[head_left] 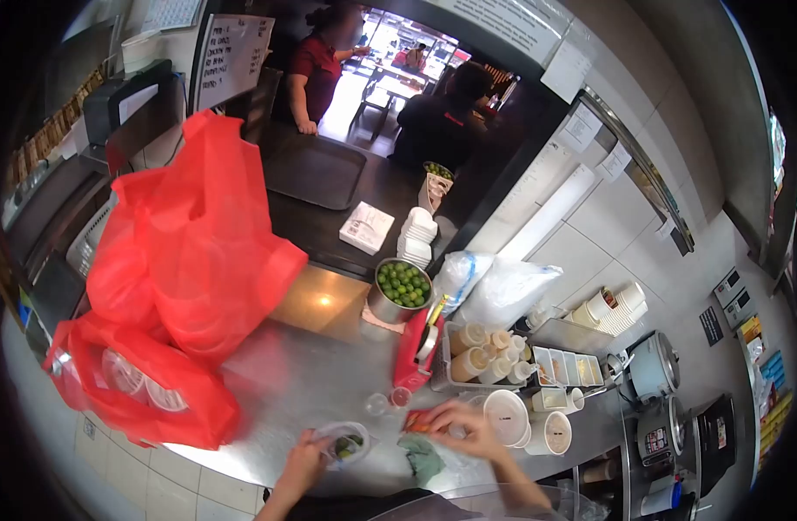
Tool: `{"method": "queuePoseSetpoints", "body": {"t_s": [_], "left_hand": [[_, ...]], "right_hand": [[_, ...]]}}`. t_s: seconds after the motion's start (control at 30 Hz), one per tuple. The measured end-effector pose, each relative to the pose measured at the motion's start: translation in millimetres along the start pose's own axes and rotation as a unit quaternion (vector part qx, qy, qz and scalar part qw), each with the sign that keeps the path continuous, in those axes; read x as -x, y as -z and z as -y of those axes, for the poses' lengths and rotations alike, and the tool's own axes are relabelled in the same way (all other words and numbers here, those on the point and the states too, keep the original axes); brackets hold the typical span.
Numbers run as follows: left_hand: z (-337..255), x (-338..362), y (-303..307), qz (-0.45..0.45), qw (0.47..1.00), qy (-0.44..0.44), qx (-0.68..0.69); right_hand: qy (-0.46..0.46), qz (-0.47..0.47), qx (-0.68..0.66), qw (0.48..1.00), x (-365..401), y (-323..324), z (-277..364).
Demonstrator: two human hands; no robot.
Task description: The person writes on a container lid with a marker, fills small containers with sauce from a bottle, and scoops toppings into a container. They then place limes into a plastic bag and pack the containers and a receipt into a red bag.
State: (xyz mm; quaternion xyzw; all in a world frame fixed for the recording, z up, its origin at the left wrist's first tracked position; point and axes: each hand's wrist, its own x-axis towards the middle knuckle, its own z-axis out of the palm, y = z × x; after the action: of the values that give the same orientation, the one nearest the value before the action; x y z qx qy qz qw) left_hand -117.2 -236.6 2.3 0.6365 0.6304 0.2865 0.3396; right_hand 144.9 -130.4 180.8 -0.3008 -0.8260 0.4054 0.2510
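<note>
My left hand [304, 462] grips the side of a round clear plastic tub [363, 431] with dark green pieces inside, at the counter's front edge. To its right, my right hand [472, 431] has its fingers bent together over the counter, by a small red-orange item [416, 421] too blurred to name. Whatever sits between those fingers is hard to make out. A crumpled green cloth [422, 460] lies between the hands. Just beyond are a small clear cup [377, 405] and a small cup with red contents [400, 398].
Red bags [198, 252] with tubs fill the left counter. Ahead stand a metal pot of limes [400, 285], a red tape dispenser [418, 347] and a crate of sauce bottles [489, 356]. Large paper tubs [505, 418] are close at right. Two people stand beyond the pass.
</note>
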Motion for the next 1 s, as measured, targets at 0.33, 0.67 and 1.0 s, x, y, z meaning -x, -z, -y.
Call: {"method": "queuePoseSetpoints", "body": {"t_s": [0.33,0.67,1.0], "left_hand": [[29,-1,7,0.038,0.993,-0.049,0.098],[36,-13,-24,0.07,0.824,0.088,0.555],[18,-6,-10,0.014,0.957,-0.182,0.227]], "right_hand": [[0.039,0.151,-0.051,0.986,-21,-159,-59],[-0.011,0.225,0.074,0.971,-36,-176,-77],[-0.045,0.283,0.203,0.936,-33,-187,-87]]}}
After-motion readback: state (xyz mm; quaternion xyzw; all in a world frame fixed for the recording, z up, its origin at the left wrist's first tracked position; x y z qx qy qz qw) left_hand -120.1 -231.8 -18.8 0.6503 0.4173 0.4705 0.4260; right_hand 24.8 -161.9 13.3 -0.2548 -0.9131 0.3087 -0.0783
